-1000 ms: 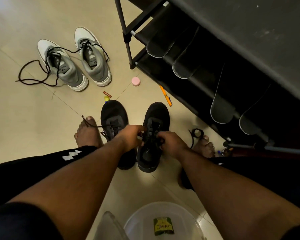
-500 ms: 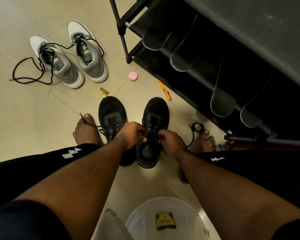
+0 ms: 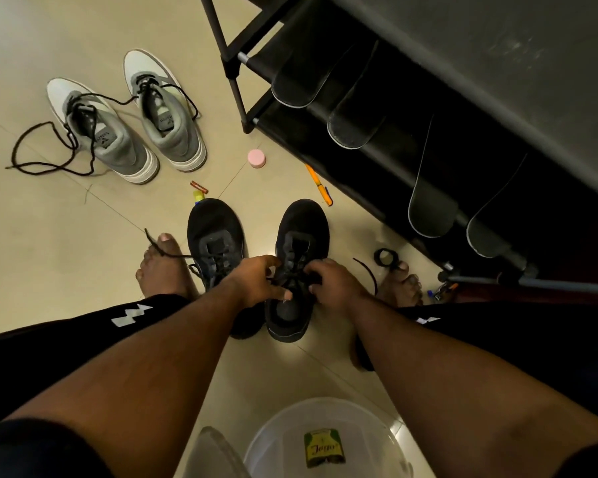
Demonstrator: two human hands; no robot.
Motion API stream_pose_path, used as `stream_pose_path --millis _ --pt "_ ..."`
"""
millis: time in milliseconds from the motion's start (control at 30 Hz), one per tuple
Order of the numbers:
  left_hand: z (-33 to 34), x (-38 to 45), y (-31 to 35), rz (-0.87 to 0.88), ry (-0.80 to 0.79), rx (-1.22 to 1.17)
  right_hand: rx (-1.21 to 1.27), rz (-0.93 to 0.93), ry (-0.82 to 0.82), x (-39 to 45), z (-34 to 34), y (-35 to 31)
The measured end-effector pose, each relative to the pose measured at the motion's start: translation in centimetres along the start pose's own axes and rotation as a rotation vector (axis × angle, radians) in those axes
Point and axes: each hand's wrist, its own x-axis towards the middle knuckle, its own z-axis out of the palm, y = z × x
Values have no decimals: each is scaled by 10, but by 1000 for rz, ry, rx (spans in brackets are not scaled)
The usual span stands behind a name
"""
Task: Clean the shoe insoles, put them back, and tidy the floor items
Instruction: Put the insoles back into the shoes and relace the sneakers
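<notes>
Both hands work the laces of the right-hand black fabric shoe point(image 3: 299, 267) on the tiled floor point(image 3: 49, 253).

The left hand point(image 3: 256, 282) and right hand point(image 3: 332, 282) each pinch black laces point(image 3: 292, 279); tugging unevenly could knot them or tip the shoe. The four dark insoles point(image 3: 428, 208) lean on the black rack point(image 3: 377, 157). Since a second ago, the hands have slid slightly toward the shoe's heel.

The left hand point(image 3: 256, 279) and right hand point(image 3: 332, 281) now sit slightly nearer on the right black shoe point(image 3: 299, 267), fingers working its lace point(image 3: 292, 279) closer to the shoe's opening than before.
</notes>
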Motion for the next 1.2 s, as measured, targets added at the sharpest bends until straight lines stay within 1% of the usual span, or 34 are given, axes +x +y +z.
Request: stream_pose_path --millis 67,133,233,300,367,400,467,500,533,567,600,667,733,767,800,833,867,900,933,967,1000,1067,1133,1200 --pt "8 3 -2 -21 61 -57 176 40 30 -3 12 -6" --pt "15 2 -2 -79 130 -236 311 106 95 -9 21 -7" --pt "27 1 -1 -135 129 -436 434 120 144 -13 22 -16" --pt "33 0 2 -132 129 -478 486 118 157 -10 14 -20" --pt "37 1 6 -103 138 -414 490 107 126 -7 6 -18" --pt "36 1 7 -103 129 -378 450 93 110 -6 3 -16" --pt "31 1 6 -141 82 -357 257 66 81 -6 -2 -9" --pt "28 0 5 -157 34 -313 82 54 72 -5 -4 -5" --pt "24 -2 5 -168 -3 -194 -106 40 79 -4 -5 -1" --pt "17 -2 6 -148 -12 49 -271 32 98 -4 -7 1" --pt "10 -6 13 -129 -20 262 -370 37 127 -5 -9 2" --pt "-2 -11 24 -82 -51 599 -411 109 133 -6 -13 -4" --pt "-14 -12 32 -23 -64 647 -336 188 125 -8 -23 -17" --pt "-21 -12 35 12 -68 546 -247 228 103 -7 -29 -24" --pt "-28 -13 37 40 -66 345 -104 243 78 -7 -36 -31" --pt "-32 -15 39 58 -66 64 114 237 53 -8 -41 -38" --pt "-34 -19 41 86 -46 -215 394 234 24 -11 -45 -44" --pt "-34 -23 42 118 -14 -446 674 238 -7 -16 -48 -51" --pt "-31 -25 43 141 5 -639 901 233 -27 -20 -49 -55" --pt "-25 -26 43 148 22 -808 1057 220 -26 -23 -48 -57" --pt "-19 -25 41 142 47 -959 1135 211 -6 -25 -47 -57" --pt "-4 -18 34 101 119 -1160 1137 218 70 -25 -41 -53" --pt "9 -9 32 44 173 -1245 1133 230 155 -23 -34 -48" --pt "17 -4 33 -3 224 -1212 1204 237 174 -17 -28 -42"
